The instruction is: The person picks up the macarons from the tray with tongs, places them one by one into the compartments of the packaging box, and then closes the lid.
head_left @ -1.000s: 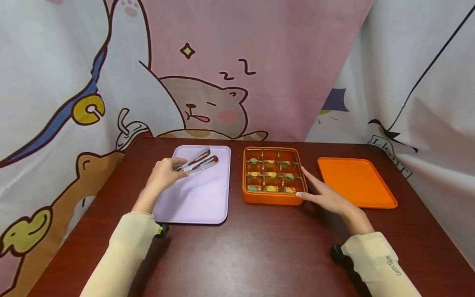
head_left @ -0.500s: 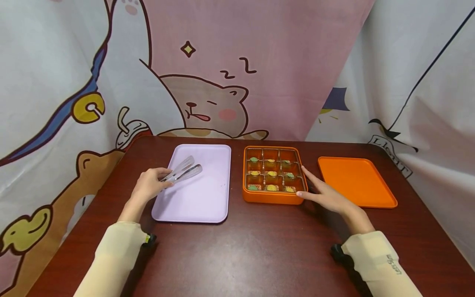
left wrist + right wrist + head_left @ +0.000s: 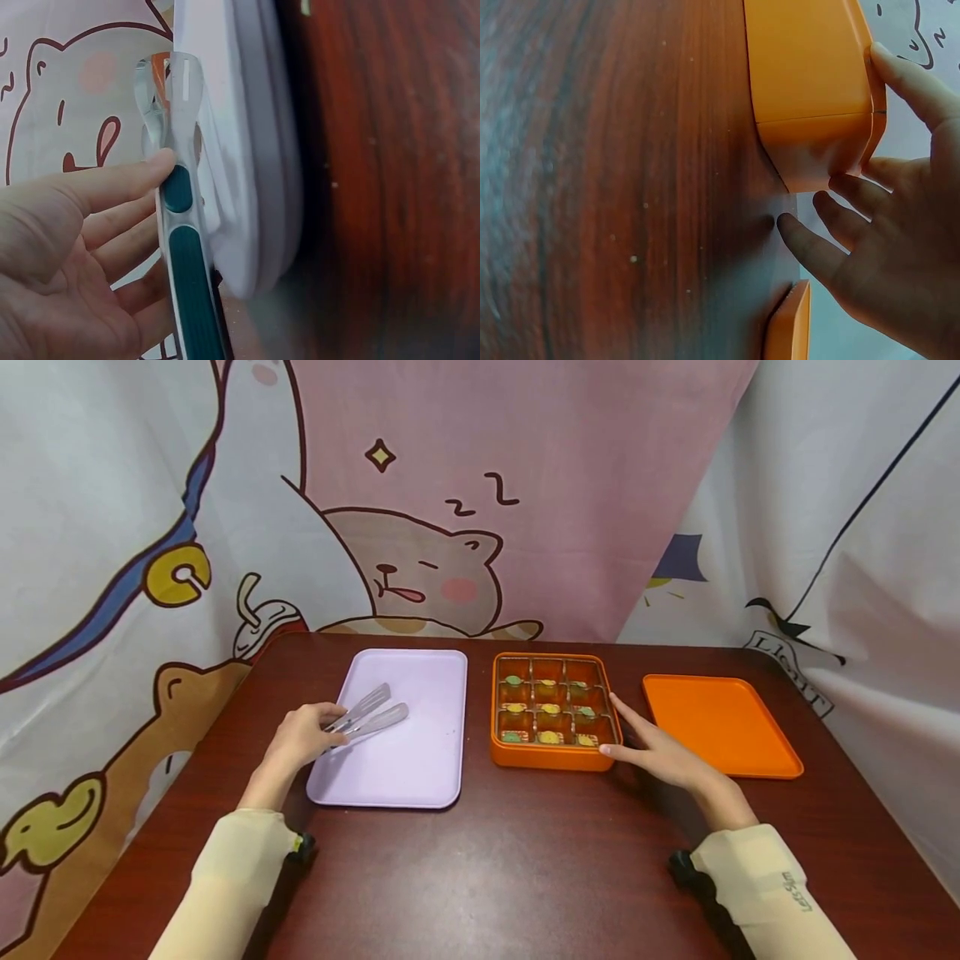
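My left hand (image 3: pixel 296 739) pinches a pair of tongs between thumb and fingers. The tongs (image 3: pixel 382 717) have clear, spread tips, held over the left part of a lilac tray (image 3: pixel 420 768). The left wrist view shows the green grip on the tongs' handle (image 3: pixel 195 292). My right hand (image 3: pixel 660 756) touches an orange box (image 3: pixel 551 758), thumb at its near right corner and a fingertip on its right side, fingers extended and spread. Inside the box, a divided insert holds small green and yellow pieces (image 3: pixel 550 737), one in each compartment; their exact kind cannot be told.
A flat orange tray or lid (image 3: pixel 723 727) lies to the right of the box, beyond my right hand. Everything stands on a dark red-brown wooden table (image 3: pixel 480 877). A cartoon-printed curtain (image 3: pixel 570 510) hangs behind the table and along both sides.
My left hand has drawn the tongs left and toward me over the lilac tray, then lowered them slightly. The right hand stays against the orange box.
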The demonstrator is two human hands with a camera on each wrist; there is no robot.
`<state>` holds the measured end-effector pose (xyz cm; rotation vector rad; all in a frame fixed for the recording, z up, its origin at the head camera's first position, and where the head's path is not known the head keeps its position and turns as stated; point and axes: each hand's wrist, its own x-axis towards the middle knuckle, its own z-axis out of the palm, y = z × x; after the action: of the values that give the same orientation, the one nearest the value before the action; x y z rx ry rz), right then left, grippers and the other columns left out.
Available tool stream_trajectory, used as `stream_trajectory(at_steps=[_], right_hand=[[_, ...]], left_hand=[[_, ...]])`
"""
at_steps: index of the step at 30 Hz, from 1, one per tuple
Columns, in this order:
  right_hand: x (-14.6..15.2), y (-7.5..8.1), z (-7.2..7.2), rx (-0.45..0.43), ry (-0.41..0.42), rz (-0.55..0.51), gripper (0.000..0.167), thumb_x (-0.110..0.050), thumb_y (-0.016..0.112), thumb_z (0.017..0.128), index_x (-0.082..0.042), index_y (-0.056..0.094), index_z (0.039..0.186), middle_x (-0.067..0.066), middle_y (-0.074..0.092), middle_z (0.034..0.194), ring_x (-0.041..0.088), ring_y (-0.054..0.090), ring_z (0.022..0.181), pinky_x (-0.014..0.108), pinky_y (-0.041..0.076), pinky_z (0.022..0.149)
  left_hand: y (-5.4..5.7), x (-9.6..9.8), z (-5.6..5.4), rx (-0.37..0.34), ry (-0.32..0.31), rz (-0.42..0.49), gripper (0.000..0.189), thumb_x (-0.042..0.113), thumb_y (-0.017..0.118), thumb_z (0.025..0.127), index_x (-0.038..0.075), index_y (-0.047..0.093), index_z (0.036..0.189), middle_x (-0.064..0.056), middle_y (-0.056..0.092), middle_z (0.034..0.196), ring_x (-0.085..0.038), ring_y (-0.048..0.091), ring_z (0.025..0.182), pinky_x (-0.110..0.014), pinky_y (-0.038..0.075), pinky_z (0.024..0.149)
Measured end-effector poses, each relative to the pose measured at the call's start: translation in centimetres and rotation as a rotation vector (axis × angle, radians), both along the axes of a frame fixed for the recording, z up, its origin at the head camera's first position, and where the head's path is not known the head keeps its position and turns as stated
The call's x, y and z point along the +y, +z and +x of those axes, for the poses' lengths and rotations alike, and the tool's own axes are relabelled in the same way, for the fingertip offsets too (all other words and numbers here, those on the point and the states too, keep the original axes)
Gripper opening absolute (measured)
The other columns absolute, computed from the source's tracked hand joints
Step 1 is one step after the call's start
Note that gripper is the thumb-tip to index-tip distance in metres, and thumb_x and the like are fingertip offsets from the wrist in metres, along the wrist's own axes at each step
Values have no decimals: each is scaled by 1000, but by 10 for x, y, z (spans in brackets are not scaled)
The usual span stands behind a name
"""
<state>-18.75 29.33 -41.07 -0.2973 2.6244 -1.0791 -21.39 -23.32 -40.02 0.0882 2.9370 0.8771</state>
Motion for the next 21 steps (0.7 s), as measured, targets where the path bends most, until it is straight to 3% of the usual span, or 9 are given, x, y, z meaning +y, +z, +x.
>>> stream_trajectory(at_steps=[5,9,14,18,21], right_hand=[[0,1,1,-7,-5,15,93,-44,62,96,-26,-2,161,19,3,168,53,9,149,78,14,109],[0,3,2,16,6,11,94,-40,63,96,-21,-1,162,20,4,168,53,9,149,78,15,109],[6,13,2,42,18,17,95,-39,65,95,-17,1,162,22,5,167,52,11,149,77,16,109],[18,25,0,79,15,44,92,-42,62,97,-17,2,162,23,5,167,55,15,147,75,19,109],[32,32,-2,94,-15,82,90,-44,60,98,-13,4,162,27,8,165,61,21,142,75,23,107]], left_hand=[[6,8,-1,24,6,7,49,17,75,87,1,62,131,-26,66,126,-41,63,116,-52,51,89],[19,26,-2,86,-4,26,49,20,73,89,4,61,134,-26,64,130,-43,60,120,-57,49,95],[40,69,-4,192,-71,97,50,21,76,87,7,63,133,-16,66,131,-36,62,122,-54,47,100],[52,111,-5,259,-174,168,51,21,78,85,8,64,133,-11,69,130,-31,65,119,-48,49,99],[59,143,-3,271,-256,227,51,21,78,85,8,64,132,-11,70,128,-28,66,118,-45,49,100]])
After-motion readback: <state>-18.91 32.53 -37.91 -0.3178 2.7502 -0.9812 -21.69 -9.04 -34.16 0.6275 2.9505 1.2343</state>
